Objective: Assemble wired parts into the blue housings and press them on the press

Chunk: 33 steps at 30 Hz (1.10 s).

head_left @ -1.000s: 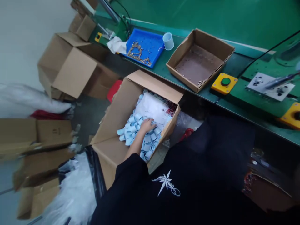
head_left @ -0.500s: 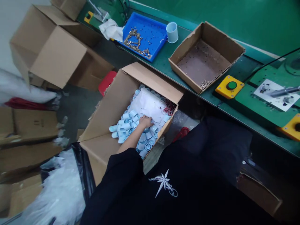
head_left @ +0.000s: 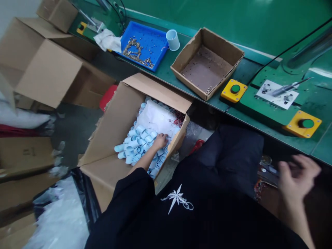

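My left hand [head_left: 161,141] reaches down into a cardboard box [head_left: 105,129], among light blue plastic cups [head_left: 135,142] with spoked ends. Its fingers are bent and closed near the edge of a white sheet [head_left: 153,117]; what they hold, if anything, is hidden. Reddish wires [head_left: 178,119] lie in the box's far right corner. At the right edge of the view, my right hand [head_left: 298,178] is raised beside my lap, blurred, with fingers apart and nothing visible in them. Below it is another container with a brown inside [head_left: 268,199], partly hidden.
On the green bench are a blue tray [head_left: 158,45] of small metal parts, a blue cup [head_left: 173,40], and a shallow carton [head_left: 199,71]. A metal fixture [head_left: 277,95] sits between yellow button boxes [head_left: 228,91]. Open cartons [head_left: 49,72] and a plastic-filled bag [head_left: 61,211] stand left.
My right hand has come into view at the lower right. My left hand stays in the box among the cups. The whole view has shifted, showing more of the bench's right side.
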Each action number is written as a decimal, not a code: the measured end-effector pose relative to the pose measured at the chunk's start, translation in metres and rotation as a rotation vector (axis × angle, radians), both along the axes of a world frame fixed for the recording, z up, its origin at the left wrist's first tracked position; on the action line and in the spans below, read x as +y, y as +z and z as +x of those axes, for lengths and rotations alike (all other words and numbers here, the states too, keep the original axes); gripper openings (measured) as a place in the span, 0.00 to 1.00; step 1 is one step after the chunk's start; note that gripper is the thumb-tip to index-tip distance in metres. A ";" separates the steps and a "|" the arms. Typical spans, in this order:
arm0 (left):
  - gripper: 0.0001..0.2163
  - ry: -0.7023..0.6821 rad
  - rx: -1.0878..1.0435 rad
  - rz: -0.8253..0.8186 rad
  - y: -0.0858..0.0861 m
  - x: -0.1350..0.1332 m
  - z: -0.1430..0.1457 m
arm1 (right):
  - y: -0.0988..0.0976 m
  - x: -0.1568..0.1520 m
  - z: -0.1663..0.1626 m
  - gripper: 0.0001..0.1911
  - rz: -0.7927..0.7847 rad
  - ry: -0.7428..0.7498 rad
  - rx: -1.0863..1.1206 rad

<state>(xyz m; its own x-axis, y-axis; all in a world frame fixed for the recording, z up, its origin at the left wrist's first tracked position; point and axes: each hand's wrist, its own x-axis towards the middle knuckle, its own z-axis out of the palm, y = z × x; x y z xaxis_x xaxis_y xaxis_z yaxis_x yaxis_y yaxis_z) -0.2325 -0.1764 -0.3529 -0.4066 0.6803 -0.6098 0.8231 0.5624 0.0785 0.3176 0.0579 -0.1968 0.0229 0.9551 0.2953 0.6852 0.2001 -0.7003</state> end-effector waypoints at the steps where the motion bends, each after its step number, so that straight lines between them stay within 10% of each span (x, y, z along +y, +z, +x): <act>1: 0.20 0.024 0.013 0.029 0.000 0.002 0.001 | -0.008 -0.018 -0.009 0.22 -0.051 0.044 -0.007; 6: 0.22 0.180 0.081 0.160 0.003 0.033 -0.010 | -0.030 -0.070 -0.053 0.18 -0.172 0.226 0.016; 16: 0.14 0.435 0.002 0.192 0.007 0.108 -0.021 | -0.026 -0.066 -0.055 0.14 -0.133 0.294 0.016; 25: 0.16 0.637 -0.003 0.640 0.074 0.078 -0.019 | -0.014 -0.089 -0.056 0.11 -0.128 0.257 0.113; 29: 0.20 0.632 -0.209 1.036 0.127 0.075 0.041 | 0.007 -0.102 -0.104 0.13 -0.315 0.548 0.361; 33: 0.16 0.414 -0.919 1.091 0.175 0.072 0.154 | 0.012 -0.114 -0.152 0.45 -0.459 0.870 0.554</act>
